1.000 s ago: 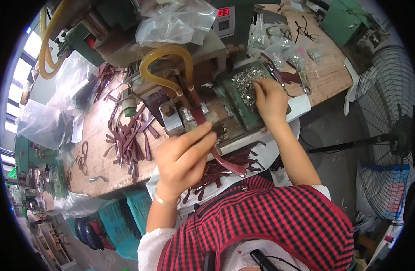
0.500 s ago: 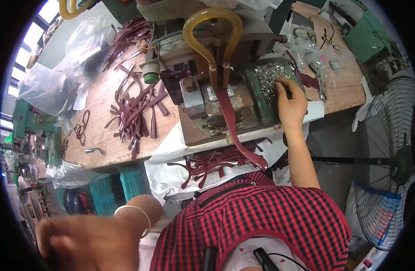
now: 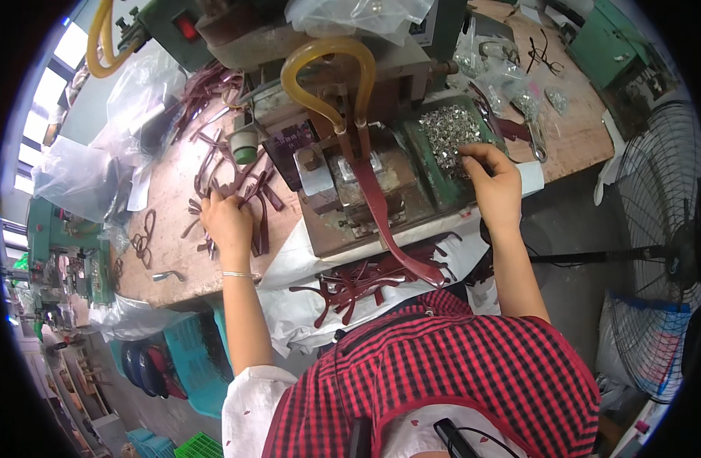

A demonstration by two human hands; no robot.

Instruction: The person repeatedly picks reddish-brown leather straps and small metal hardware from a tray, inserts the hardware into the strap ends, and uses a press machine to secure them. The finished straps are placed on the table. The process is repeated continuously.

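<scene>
Bent fingers of my left hand (image 3: 228, 225) press into a loose pile of maroon eyeglass temples (image 3: 260, 217) on the table; whether one is gripped is hidden. My right hand (image 3: 495, 187) has thumb and forefinger curled together at the near edge of a heap of tiny shiny metal parts (image 3: 448, 133), in a green tray (image 3: 434, 179). Anything pinched there is too small to make out. Between my hands, a single maroon temple (image 3: 377, 206) sits in the bench machine (image 3: 404, 164), its curved end hanging toward me.
More maroon temples (image 3: 358, 282) lie on white sheeting at my lap. A yellow hose (image 3: 327, 47) loops above the machine. Plastic bags (image 3: 83, 179) cover the table's left side. At the right stands a caged fan (image 3: 655, 252). Teal baskets (image 3: 194, 359) sit below the table.
My left hand has swung from the lower left up to the temple pile on the table. My right hand stays at the metal parts. The view has shifted slightly.
</scene>
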